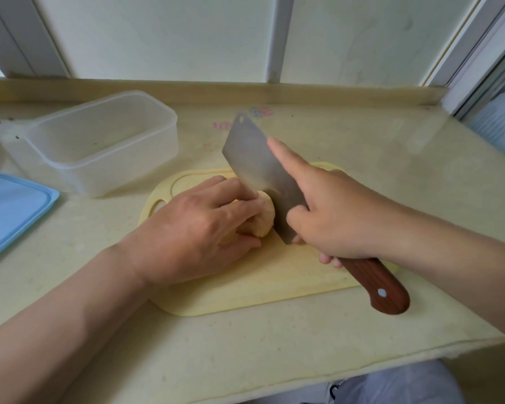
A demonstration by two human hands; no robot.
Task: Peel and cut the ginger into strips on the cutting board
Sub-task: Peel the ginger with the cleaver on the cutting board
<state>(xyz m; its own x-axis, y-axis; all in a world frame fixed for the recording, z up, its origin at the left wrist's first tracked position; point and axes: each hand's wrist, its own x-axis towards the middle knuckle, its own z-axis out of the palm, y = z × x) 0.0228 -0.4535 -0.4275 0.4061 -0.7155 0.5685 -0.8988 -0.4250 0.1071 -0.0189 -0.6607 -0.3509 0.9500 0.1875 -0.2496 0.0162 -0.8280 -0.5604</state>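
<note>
A pale yellow piece of ginger (266, 214) lies on the cream cutting board (245, 290) in the middle of the counter. My left hand (193, 228) curls its fingers and thumb round the ginger and covers most of it. My right hand (333, 211) grips the brown wooden handle of a cleaver (263, 176), with the index finger stretched along the blade. The blade stands nearly upright, its edge down against the right end of the ginger, beside my left fingertips.
A clear plastic container (105, 141) stands at the back left of the counter, and its blue lid (12, 211) lies at the left edge. A raised ledge and window frame run along the back. The counter's front edge is near my body.
</note>
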